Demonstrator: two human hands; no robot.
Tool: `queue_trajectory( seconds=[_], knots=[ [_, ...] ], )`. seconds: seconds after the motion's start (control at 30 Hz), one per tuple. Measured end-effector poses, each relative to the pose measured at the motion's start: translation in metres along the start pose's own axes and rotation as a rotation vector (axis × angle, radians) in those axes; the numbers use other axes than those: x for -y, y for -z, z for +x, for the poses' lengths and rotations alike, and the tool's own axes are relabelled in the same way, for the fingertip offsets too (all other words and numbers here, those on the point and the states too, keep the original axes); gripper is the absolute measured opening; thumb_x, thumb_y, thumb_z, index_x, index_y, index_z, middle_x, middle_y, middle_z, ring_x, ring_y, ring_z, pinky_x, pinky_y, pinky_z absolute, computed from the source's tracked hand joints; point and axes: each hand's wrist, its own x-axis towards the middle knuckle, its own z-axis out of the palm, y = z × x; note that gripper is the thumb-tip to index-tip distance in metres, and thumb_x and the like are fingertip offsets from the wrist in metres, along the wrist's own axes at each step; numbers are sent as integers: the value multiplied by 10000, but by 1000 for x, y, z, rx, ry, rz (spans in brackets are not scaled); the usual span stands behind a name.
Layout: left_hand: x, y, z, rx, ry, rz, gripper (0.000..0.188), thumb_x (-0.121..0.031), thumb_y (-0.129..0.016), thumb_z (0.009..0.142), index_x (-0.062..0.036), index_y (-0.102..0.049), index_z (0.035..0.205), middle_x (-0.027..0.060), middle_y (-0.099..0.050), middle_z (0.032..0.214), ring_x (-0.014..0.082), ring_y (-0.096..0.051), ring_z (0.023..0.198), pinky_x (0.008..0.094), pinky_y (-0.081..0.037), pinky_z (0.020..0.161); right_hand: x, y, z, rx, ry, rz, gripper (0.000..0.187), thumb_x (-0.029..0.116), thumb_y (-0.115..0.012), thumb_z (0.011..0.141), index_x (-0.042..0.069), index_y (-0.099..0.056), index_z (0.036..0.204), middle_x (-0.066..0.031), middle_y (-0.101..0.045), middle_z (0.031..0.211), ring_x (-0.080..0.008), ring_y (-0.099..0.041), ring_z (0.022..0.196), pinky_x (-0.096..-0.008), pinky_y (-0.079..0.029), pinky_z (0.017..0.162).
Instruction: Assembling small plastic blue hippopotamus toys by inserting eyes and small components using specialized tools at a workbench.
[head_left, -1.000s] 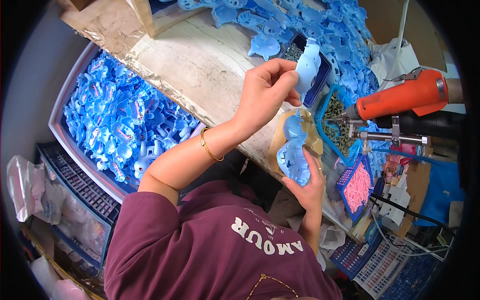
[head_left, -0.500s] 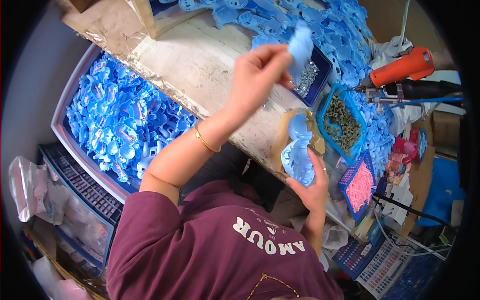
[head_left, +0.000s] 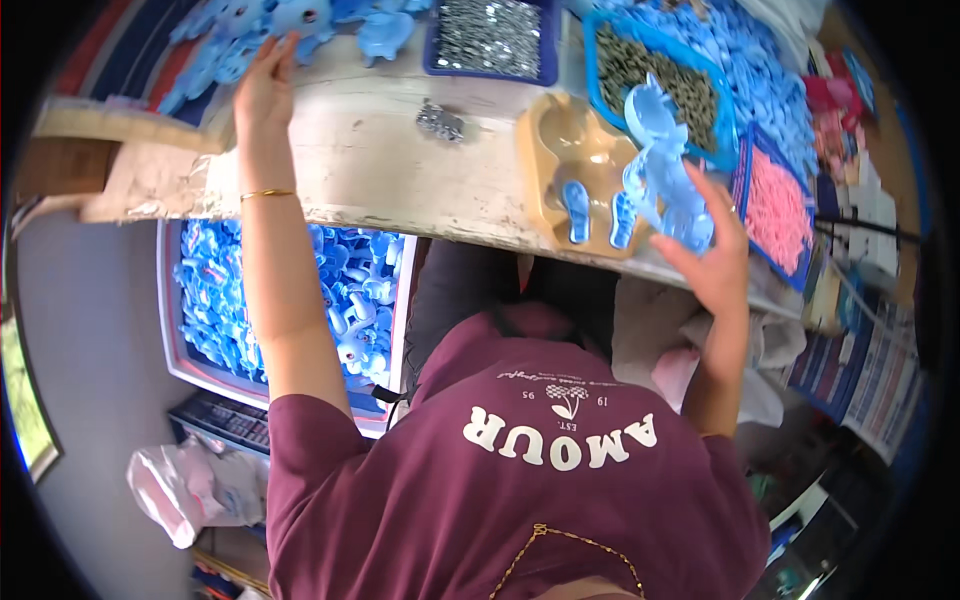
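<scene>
My right hand grips a light-blue plastic animal-shaped shell, thumb on one side and fingers on the other. Its hollow inside faces up, and it is tilted over the right side of a tan moulded fixture. Two small blue limb-shaped pieces, a left one and a right one, lie in slots of that fixture. Far to the left, my left hand reaches over the table with its fingers stretched out, against the edge of several blue shells; whether they touch one is unclear.
Small metal parts fill a dark-blue tray; a few more lie as a small heap. Behind the fixture, a blue basket holds greenish-grey parts. Pink sticks fill another basket. Below the table edge stands a bin of blue parts.
The view has turned. My left hand has moved from beside the metal-parts tray, where it held a blue piece, to the shells at far left. The right hand's shell has shifted off the fixture's middle.
</scene>
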Motion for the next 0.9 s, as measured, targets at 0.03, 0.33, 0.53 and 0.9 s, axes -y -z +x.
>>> queue_trajectory(
  seconds=[0.03,0.33,0.53,0.9],
  knots=[
    [-1,6,3,20,-13,-4,515,121,-584,906,149,-372,1374,246,-572,1196,394,-681,1092,340,-585,947,-4,2,1,1,16,-16,783,131,-865,699,32,-552,1410,-155,-605,1302,-286,-597,1206,-384,-444,1043],
    [9,-109,-135,86,-341,737,273,-119,-673,970,25,-640,1199,85,-719,1009,135,-689,803,220,-498,614,-27,-33,18,142,262,-149,773,188,-833,714,117,-553,1431,-113,-526,1425,-336,-479,1305,-447,-395,1108],
    [42,-165,-235,628,-523,1112,239,-174,-709,941,-54,-720,1148,83,-734,1093,202,-687,973,319,-550,796,-41,-35,20,95,288,-146,782,204,-823,723,127,-535,1447,-90,-500,1458,-333,-429,1363,-452,-374,1132],
    [100,-214,-268,1050,-769,1438,653,-357,-751,851,-33,-558,1384,146,-543,1434,371,-464,1345,472,-372,1127,-52,-31,7,36,234,-130,609,200,-811,751,70,-628,1318,-98,-603,1185,-300,-557,1105,-418,-451,959]
  ],
)
